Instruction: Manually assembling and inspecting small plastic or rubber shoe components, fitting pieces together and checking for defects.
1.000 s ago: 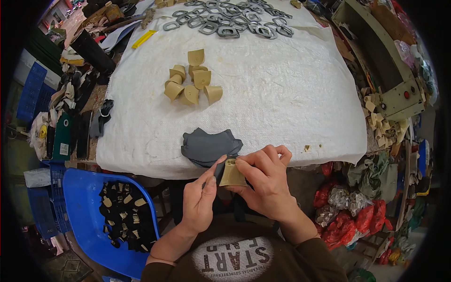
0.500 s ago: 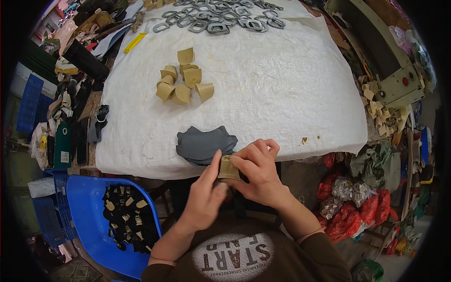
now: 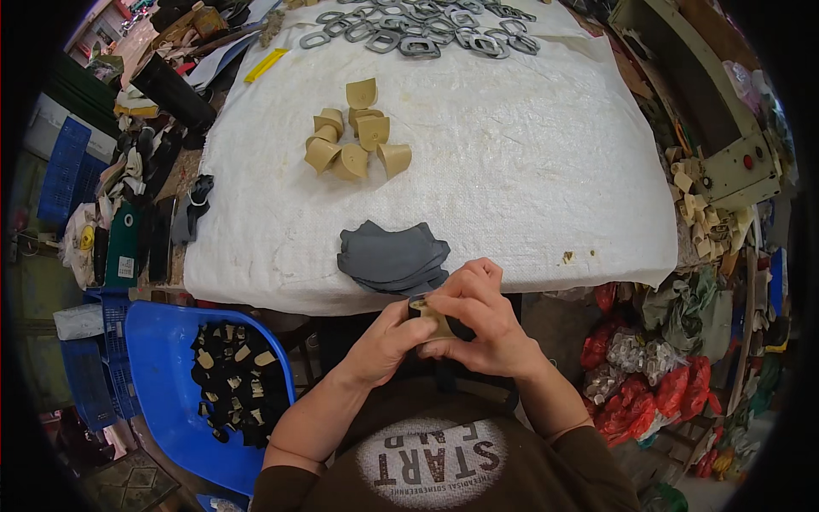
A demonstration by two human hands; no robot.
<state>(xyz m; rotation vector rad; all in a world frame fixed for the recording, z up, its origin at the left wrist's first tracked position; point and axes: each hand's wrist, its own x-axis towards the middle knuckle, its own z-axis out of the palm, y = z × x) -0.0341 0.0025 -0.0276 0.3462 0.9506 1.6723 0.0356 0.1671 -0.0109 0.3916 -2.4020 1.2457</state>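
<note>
Heel (image 3: 438, 324), tan and partly covered by fingers, sits between both hands at the near edge of the white sheet (image 3: 529, 188), its long axis seemingly pointing toward that sheet. Left hand (image 3: 388, 343) and right hand (image 3: 482, 328) equally near — both curled in, gripping it, wrists angled together. Grey pieces (image 3: 392, 253) lie stacked just beyond.

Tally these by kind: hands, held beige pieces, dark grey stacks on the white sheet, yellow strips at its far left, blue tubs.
Left hand, right hand: 2
Held beige piece: 1
Grey stack: 1
Yellow strip: 1
Blue tub: 1
Total: 6
</note>
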